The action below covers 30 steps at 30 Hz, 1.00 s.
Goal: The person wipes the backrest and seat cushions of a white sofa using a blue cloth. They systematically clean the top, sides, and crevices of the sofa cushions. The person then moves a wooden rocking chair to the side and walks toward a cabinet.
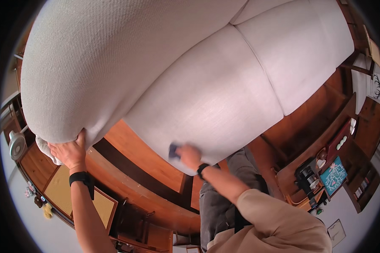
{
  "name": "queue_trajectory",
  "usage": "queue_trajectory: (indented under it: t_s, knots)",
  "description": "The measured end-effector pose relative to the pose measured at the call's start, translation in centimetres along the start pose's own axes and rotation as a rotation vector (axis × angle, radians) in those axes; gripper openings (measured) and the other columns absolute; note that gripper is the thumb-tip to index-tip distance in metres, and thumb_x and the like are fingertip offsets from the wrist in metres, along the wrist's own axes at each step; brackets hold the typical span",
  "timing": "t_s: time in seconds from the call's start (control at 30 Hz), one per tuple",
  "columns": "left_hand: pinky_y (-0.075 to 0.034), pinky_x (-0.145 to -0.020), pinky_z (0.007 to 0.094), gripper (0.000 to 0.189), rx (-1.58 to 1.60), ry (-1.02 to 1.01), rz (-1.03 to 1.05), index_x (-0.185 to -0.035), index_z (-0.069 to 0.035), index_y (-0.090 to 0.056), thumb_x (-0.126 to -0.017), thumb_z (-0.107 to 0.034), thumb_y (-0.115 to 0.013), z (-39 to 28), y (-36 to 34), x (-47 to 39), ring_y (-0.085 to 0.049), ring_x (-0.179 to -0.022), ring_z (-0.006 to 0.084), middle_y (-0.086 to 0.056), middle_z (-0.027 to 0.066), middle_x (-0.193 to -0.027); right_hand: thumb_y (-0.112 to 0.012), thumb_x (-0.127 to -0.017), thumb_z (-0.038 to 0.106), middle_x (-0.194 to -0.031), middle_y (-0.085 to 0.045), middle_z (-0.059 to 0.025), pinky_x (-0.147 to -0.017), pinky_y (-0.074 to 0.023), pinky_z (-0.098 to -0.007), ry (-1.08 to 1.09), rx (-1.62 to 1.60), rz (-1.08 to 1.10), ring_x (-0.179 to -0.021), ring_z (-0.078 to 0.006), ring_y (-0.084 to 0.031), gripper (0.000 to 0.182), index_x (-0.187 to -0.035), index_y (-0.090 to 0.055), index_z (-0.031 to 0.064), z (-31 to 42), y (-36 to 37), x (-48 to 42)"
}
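Note:
A large off-white upholstered back cushion with a woven texture fills the upper left. My left hand grips its lower edge, thumb pressed into the fabric. A crumpled light-coloured cloth shows beside those fingers; whether they hold it too is unclear. On the smooth pale seat cushion, near its front left corner, my right hand holds a small dark blue pad or cloth against the surface. Motion blur hides the pad's exact kind. Beyond a seam lies a second seat cushion.
Reddish-brown wooden sofa framing shows below the cushions. My legs in grey trousers stand close to the seat. At right, a wooden table bears a glass kettle and a teal patterned mat. A fan stands far left.

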<state>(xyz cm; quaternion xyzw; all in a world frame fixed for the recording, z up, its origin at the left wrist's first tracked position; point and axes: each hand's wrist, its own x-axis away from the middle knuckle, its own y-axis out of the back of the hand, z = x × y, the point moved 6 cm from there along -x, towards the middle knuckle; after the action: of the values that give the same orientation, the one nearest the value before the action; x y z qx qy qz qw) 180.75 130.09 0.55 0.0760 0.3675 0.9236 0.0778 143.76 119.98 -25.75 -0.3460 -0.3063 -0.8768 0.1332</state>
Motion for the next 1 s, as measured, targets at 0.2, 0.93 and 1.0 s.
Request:
queue_trajectory:
  t_s: [0.2, 0.93, 1.0]
  knots:
    - [-0.023, -0.105, 0.0511, 0.09, 0.002, -0.006, -0.049, -0.133, 0.001, -0.043, -0.071, -0.062, -0.06, 0.1, 0.1, -0.5, -0.03, -0.126, 0.0449, -0.034, 0.029, -0.137, -0.066, -0.073, 0.01, -0.101, -0.058, -0.0089, -0.076, -0.0462, -0.0414, 0.438, -0.325, 0.022, -0.093, -0.0298, -0.056, 0.027, -0.099, -0.065, 0.0139, 4.9, -0.5, 3.5]
    - [-0.026, -0.103, 0.0521, 0.084, -0.014, -0.026, -0.093, -0.127, 0.001, -0.051, -0.072, -0.062, -0.059, 0.2, 0.3, 0.3, -0.031, -0.123, 0.0465, -0.037, 0.028, -0.136, -0.055, -0.077, 0.007, -0.097, -0.059, -0.0092, -0.078, -0.046, -0.046, 0.246, -0.04, 0.3, -0.098, -0.0319, -0.055, 0.024, -0.096, -0.064, 0.0174, -3.8, -1.4, 7.3]
    - [-0.025, -0.103, 0.0523, 0.084, -0.004, -0.021, -0.045, -0.127, 0.0, -0.051, -0.072, -0.062, -0.058, -0.2, 0.8, 0.0, -0.031, -0.124, 0.0463, -0.037, 0.0279, -0.136, -0.06, -0.074, 0.006, -0.095, -0.06, -0.01, -0.08, -0.0458, -0.0446, 0.345, -0.197, 0.33, -0.097, -0.0327, -0.055, 0.028, -0.1, -0.064, 0.0169, -2.7, -2.1, 7.7]
